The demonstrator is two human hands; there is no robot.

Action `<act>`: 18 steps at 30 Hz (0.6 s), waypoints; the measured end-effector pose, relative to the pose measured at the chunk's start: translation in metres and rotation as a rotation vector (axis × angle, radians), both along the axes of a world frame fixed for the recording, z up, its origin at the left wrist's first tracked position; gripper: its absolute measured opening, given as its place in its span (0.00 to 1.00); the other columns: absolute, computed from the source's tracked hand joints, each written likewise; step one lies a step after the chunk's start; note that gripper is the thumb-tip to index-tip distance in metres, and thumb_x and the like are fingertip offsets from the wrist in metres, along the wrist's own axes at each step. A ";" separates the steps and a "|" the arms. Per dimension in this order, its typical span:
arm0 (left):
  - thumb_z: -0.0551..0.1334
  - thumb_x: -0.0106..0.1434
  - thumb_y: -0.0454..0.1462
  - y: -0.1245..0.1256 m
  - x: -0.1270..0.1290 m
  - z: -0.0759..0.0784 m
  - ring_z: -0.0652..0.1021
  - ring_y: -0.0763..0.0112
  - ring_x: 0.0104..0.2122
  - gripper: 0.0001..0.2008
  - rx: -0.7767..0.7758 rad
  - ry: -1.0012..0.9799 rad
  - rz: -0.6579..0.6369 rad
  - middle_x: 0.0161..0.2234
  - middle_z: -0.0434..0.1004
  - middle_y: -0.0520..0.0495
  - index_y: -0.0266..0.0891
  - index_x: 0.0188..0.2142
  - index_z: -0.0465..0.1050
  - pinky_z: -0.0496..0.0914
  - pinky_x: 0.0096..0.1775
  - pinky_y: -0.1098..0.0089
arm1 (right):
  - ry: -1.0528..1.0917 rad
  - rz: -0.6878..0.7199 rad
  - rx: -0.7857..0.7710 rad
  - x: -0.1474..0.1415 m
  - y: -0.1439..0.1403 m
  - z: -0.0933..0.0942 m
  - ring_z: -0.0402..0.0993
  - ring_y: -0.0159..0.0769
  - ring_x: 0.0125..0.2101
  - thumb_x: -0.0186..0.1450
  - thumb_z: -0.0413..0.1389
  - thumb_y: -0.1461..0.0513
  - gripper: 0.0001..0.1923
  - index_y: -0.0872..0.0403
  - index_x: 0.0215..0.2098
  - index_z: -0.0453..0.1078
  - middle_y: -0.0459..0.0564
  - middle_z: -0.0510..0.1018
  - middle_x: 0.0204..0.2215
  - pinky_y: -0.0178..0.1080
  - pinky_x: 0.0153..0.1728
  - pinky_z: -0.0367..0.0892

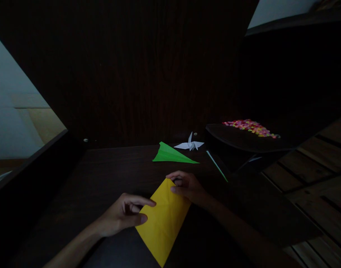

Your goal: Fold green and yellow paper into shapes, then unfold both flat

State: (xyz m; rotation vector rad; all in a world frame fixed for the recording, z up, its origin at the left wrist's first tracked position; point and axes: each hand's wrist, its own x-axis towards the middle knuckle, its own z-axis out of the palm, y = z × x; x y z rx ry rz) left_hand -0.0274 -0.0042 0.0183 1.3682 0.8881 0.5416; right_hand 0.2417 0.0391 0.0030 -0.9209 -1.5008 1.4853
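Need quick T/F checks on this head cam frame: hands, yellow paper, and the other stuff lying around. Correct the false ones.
1. The left hand and right hand both touch the yellow paper. True.
2. The white paper bird lies beyond the narrow half of the green folded paper. True.
3. The green folded paper's broad end points right. False: it points left.
4. The thin strip and the small multicoloured pieces lie right of the yellow paper. True.
5. The right hand holds the thin strip. False: the strip lies apart from both hands.
6. The multicoloured pieces lie left of the white paper bird. False: they lie to its right.
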 end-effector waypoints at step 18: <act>0.65 0.63 0.46 -0.006 0.011 -0.004 0.54 0.78 0.21 0.23 0.030 -0.018 -0.067 0.20 0.52 0.58 0.39 0.55 0.75 0.48 0.23 0.75 | -0.051 0.401 0.015 -0.005 -0.011 0.009 0.68 0.51 0.57 0.62 0.62 0.54 0.27 0.50 0.58 0.71 0.55 0.73 0.57 0.49 0.57 0.61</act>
